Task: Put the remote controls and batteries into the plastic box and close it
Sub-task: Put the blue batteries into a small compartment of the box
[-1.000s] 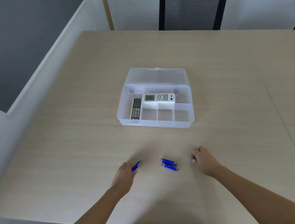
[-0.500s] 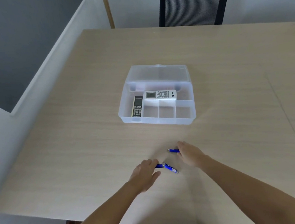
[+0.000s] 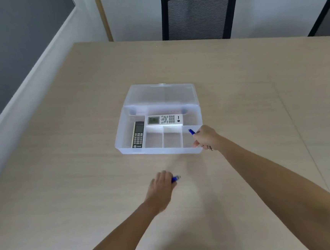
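Note:
A clear plastic box (image 3: 122, 148) sits open mid-table, its lid (image 3: 161, 95) tipped back. A white remote (image 3: 164, 120) lies across the rear compartment and a dark remote (image 3: 137, 134) lies in the left one. My right hand (image 3: 206, 138) hovers over the box's front right compartment, gripping a blue battery (image 3: 191, 131) whose tip points into the box. On the table nearer to me, my left hand (image 3: 161, 187) is closed around blue batteries (image 3: 175, 178); only one end sticks out.
The pale wooden table (image 3: 84, 171) spreads wide around the box. A black mesh chair (image 3: 198, 14) stands at the far edge, and part of another chair (image 3: 326, 19) shows at the far right. A wall and dark panel run along the left.
My right hand has carried a battery from the table's front up to the box's right compartment. My left hand has gathered the batteries that lay on the table.

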Action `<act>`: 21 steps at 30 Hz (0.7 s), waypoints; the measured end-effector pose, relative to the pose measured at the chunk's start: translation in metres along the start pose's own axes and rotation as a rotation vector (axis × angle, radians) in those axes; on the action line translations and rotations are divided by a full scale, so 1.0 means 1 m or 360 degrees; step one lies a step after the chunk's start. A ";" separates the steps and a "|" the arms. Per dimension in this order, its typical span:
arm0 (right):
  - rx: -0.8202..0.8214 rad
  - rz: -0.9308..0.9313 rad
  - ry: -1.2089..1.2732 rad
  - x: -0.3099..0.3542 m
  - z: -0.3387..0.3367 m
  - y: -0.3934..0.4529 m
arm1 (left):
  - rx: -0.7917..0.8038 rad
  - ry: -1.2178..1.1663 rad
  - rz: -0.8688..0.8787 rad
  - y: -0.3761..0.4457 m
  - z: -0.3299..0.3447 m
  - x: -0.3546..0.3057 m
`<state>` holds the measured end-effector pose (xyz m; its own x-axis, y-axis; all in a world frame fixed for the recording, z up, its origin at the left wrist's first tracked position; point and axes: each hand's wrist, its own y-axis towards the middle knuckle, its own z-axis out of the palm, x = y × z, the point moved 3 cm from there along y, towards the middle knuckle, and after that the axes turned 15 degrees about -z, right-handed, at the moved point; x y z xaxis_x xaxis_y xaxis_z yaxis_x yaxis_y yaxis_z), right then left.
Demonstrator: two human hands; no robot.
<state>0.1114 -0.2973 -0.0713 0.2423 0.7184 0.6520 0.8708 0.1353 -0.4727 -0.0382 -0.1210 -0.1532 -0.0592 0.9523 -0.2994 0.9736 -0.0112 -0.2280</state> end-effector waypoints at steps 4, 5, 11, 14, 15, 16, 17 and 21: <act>0.0170 0.0058 -0.0219 0.016 0.009 0.036 | -0.0313 -0.0389 -0.0325 0.052 -0.049 -0.002; 0.0203 0.0087 -0.0221 0.015 0.013 0.043 | -0.0299 -0.0383 -0.0397 0.065 -0.057 0.000; 0.0395 0.0162 -0.0141 -0.007 0.039 0.073 | 0.0075 -0.0301 -0.0622 0.098 -0.057 0.002; 0.0366 0.0192 0.0087 -0.028 0.046 0.094 | 0.0118 -0.0269 -0.0584 0.099 -0.055 -0.005; 0.0363 0.0181 0.0164 -0.037 0.050 0.104 | 0.0118 -0.0328 -0.0613 0.101 -0.057 -0.007; 0.0374 0.0206 0.0245 -0.041 0.053 0.107 | 0.0105 -0.0400 -0.0655 0.103 -0.058 -0.008; 0.0358 0.0203 0.0269 -0.035 0.050 0.100 | 0.0080 -0.0462 -0.0701 0.105 -0.060 -0.009; 0.0111 0.0111 0.0250 -0.006 0.021 0.070 | -0.0073 -0.0556 -0.0703 0.113 -0.063 -0.019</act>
<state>0.1620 -0.2781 -0.1210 0.3696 0.6131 0.6982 0.8191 0.1397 -0.5563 0.0871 -0.1216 -0.1149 -0.5248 0.7061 -0.4754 0.8481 0.3862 -0.3628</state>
